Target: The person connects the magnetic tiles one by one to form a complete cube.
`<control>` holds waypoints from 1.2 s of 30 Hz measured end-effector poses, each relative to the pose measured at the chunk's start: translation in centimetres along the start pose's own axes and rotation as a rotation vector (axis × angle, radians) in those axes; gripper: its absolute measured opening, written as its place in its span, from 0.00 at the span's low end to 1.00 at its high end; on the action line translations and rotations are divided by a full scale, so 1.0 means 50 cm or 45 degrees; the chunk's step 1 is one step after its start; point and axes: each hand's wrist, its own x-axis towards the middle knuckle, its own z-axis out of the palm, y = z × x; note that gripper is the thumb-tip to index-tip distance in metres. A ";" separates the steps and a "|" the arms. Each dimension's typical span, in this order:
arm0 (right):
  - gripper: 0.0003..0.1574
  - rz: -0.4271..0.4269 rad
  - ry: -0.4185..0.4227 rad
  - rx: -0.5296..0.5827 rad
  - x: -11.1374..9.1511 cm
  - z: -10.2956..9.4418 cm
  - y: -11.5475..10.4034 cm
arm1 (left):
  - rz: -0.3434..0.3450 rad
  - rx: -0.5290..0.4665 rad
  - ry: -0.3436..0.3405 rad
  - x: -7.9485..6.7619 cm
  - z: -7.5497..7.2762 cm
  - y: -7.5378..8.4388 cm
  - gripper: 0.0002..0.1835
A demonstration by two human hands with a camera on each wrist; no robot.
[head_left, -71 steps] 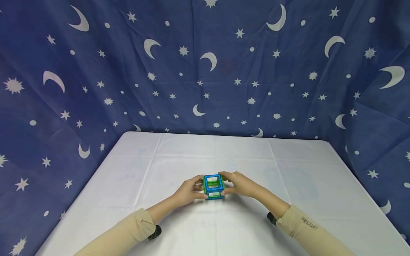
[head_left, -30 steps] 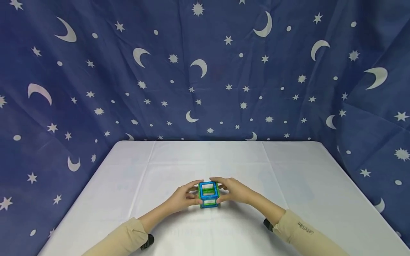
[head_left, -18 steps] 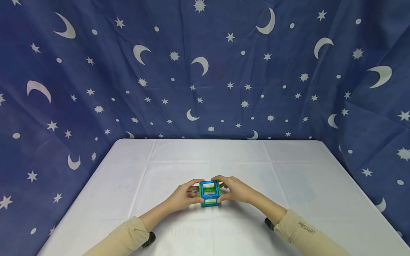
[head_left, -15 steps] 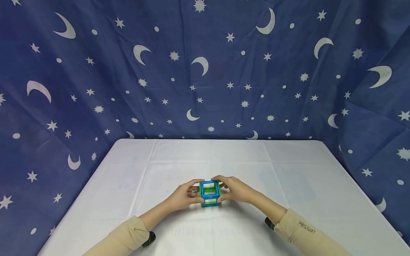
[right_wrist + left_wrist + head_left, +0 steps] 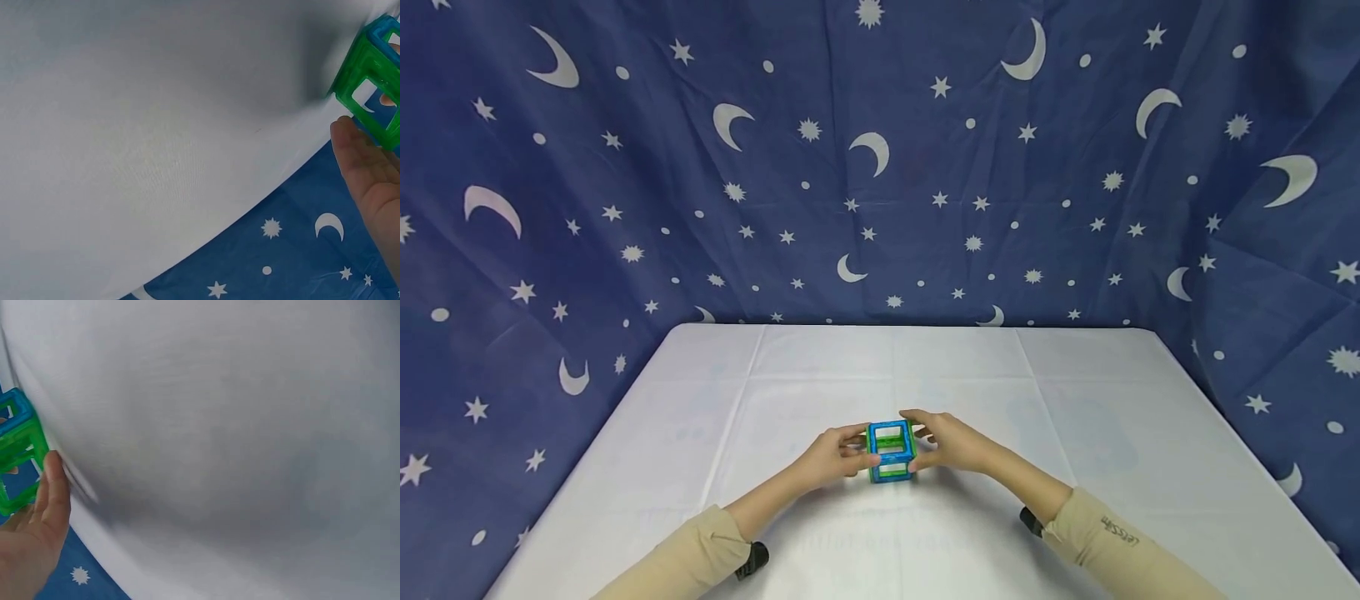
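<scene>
A small cube of open-frame magnetic tiles, blue on top and in front with green sides, sits on the white-covered table. My left hand holds its left side, thumb on the front top edge and index finger towards the back corner. On the right side, my right hand holds it with the thumb at the front corner and the index finger behind. In the left wrist view, the fingers of the left hand lie along a green tile. The right wrist view shows the right hand beside the cube.
White cloth with fold creases covers the table. A dark blue curtain with moons and stars surrounds its back and sides. Black straps or devices sit at the left wrist and right wrist.
The head view has shifted slightly. My left thumb has moved up onto the cube's front top edge. The right index finger has drawn back a little to the right. The cube stays between both hands.
</scene>
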 end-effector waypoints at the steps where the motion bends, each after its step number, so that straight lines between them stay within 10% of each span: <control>1: 0.48 -0.003 -0.002 -0.009 -0.001 -0.003 0.000 | -0.006 -0.002 -0.006 0.000 0.000 0.003 0.37; 23: 0.45 0.029 0.128 -0.084 -0.061 -0.085 0.042 | -0.164 -0.113 -0.074 0.020 0.001 0.009 0.40; 30: 0.38 0.067 0.111 0.031 -0.072 -0.053 0.049 | -0.168 -0.225 -0.063 0.028 0.020 0.016 0.38; 36: 0.24 0.172 0.171 0.320 -0.055 -0.004 0.042 | -0.293 -0.348 0.157 0.028 0.044 0.033 0.27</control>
